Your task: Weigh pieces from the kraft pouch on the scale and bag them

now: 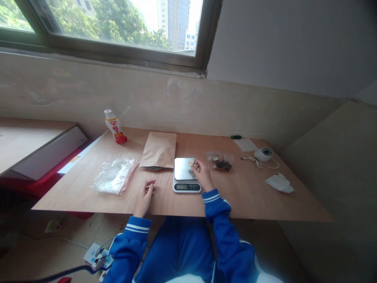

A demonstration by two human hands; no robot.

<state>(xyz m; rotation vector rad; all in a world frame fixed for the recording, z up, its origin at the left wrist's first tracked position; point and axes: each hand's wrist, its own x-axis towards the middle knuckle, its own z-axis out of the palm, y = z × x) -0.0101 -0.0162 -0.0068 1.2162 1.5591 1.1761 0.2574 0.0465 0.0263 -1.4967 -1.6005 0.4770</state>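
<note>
A digital scale (180, 171) with a shiny metal plate stands near the middle of the table's front. My right hand (202, 173) is over the right side of its plate, fingers closed on a small pale yellowish piece (191, 163). Whether that piece touches the plate I cannot tell. My left hand (146, 195) rests on the table left of the scale, fingers loosely curled and apart, with nothing seen in it. Behind the left hand lies a brown paper pouch (159, 150). Clear plastic bags (113, 176) with a red seal strip lie farther left.
A clear bag with dark pieces (222, 162) lies right of the scale. Beyond it are a white camera (263, 154) with a cable, white paper (245, 145), a green-handled tool (236, 137) and a crumpled tissue (279, 183). A bottle (116, 127) stands at the back left.
</note>
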